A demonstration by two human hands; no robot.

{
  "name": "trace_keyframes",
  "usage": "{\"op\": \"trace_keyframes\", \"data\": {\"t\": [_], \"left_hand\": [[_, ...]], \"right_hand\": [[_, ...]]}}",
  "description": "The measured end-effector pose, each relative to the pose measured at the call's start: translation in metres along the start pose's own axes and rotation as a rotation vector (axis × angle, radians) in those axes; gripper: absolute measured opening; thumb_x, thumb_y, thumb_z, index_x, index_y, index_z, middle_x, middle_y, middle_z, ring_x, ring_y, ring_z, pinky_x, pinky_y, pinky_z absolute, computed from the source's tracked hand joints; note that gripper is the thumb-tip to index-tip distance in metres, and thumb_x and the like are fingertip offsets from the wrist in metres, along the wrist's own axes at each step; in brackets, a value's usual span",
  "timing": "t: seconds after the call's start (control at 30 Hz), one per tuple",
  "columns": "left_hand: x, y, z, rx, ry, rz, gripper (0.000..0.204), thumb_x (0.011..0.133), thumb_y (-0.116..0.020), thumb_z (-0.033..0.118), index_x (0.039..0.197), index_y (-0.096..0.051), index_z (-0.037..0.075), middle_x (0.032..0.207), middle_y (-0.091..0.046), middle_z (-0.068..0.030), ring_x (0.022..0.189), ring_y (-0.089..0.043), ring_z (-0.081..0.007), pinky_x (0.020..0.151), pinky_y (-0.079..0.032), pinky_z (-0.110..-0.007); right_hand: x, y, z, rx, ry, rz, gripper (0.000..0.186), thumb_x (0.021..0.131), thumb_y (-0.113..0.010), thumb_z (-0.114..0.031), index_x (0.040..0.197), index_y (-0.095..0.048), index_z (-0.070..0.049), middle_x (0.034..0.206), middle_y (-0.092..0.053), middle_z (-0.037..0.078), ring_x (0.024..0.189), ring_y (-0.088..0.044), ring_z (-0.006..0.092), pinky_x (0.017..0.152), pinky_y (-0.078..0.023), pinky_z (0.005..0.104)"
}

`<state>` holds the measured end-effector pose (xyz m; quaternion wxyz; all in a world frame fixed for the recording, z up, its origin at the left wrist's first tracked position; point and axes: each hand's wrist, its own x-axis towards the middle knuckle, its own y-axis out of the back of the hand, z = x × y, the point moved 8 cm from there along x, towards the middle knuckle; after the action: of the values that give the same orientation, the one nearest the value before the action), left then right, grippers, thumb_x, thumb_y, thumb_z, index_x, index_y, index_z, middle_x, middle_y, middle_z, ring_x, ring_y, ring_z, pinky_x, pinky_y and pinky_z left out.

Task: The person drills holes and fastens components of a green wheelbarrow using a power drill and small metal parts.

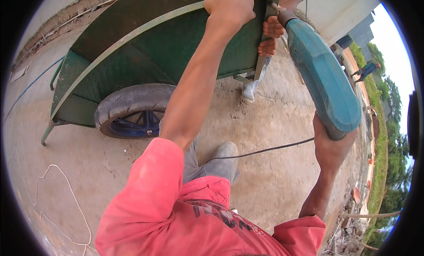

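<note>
My left hand (229, 9) is closed on the curved rim of a green metal cart (176, 53), near its top right end. My right hand (334, 145) grips the handle of a teal corded power drill (320, 70). The drill tilts up and left, its bit meeting the upright metal bar (263, 53) at the cart's end, close to the top corner. Whether the bit turns or has entered the metal, I cannot tell. Another person's hands (271, 33) hold that bar just under the drill's chuck.
Under the cart is a black tyre (132, 103) with blue spokes. A black cord (269, 150) runs left from the drill past my leg. A pale wire (66, 178) lies on the concrete floor (265, 190). Rubble (349, 223) lines the right, with a distant person (367, 71) beyond.
</note>
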<state>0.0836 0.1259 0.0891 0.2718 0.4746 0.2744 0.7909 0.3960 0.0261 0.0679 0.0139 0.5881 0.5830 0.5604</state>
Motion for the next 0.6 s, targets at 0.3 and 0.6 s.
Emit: {"op": "trace_keyframes", "data": {"t": [0.3,0.6], "left_hand": [[0.005,-0.002,-0.005,0.001,-0.004,0.018,0.034,0.072,-0.087,0.025,0.098,-0.08,0.005,0.101,-0.077,-0.0179,0.098,-0.075,-0.033,0.085,-0.06,-0.042],[0.011,-0.01,-0.007,-0.019,0.021,0.015,0.019,0.079,-0.076,0.013,0.097,-0.08,0.005,0.102,-0.077,-0.018,0.099,-0.075,-0.0331,0.085,-0.06,-0.043]], "right_hand": [[0.011,-0.002,-0.011,-0.104,0.013,-0.02,0.031,0.079,-0.083,-0.009,0.104,-0.07,0.004,0.096,-0.074,0.01,0.086,-0.069,0.0169,0.079,-0.054,0.0323],[0.015,0.007,0.001,-0.068,-0.035,0.056,0.04,0.078,-0.084,-0.011,0.112,-0.067,0.003,0.096,-0.073,0.011,0.083,-0.07,0.0167,0.077,-0.055,0.0322]]}}
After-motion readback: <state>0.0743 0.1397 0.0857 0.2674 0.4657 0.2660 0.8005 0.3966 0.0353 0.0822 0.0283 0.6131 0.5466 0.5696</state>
